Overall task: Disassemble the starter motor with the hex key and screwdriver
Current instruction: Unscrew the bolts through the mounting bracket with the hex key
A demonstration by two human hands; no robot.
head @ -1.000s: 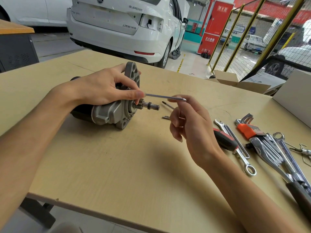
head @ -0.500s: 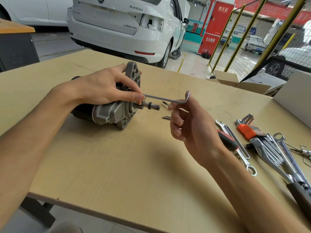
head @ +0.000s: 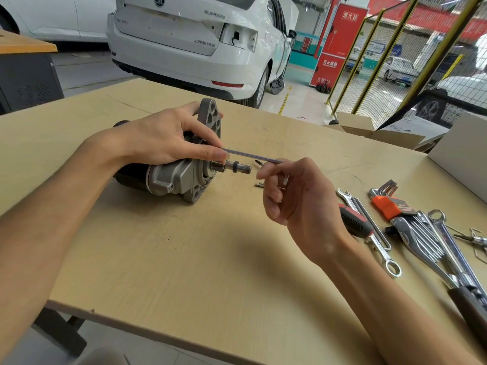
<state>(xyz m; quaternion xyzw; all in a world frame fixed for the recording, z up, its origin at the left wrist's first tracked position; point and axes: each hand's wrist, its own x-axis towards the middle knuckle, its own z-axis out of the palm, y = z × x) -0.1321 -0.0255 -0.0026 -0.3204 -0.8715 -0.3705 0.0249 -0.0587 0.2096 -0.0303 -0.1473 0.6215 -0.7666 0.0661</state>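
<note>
The starter motor (head: 181, 177) lies on its side on the wooden table (head: 184, 259), grey nose housing and shaft pointing right, black body to the left. My left hand (head: 163, 138) grips the housing from above, its thumb lying along the long arm of the hex key (head: 250, 155). That key runs from the flange out to the right, where my right hand (head: 292, 191) pinches its bent end. The tip of the key is hidden behind my left thumb. A red-and-black screwdriver (head: 354, 223) lies just right of my right wrist.
Two loose screws (head: 259, 184) lie right of the shaft. Right of my right arm lie a spanner (head: 369, 227), an orange-holdered hex key set (head: 390, 204) and several chrome wrenches (head: 434, 241). Cardboard boxes (head: 374, 130) sit at the far right edge. A white car stands behind the table.
My right hand has turned the hex key: its short bent end pointed up half a second ago and now points down into my fingers. My left hand and the motor have stayed put.
</note>
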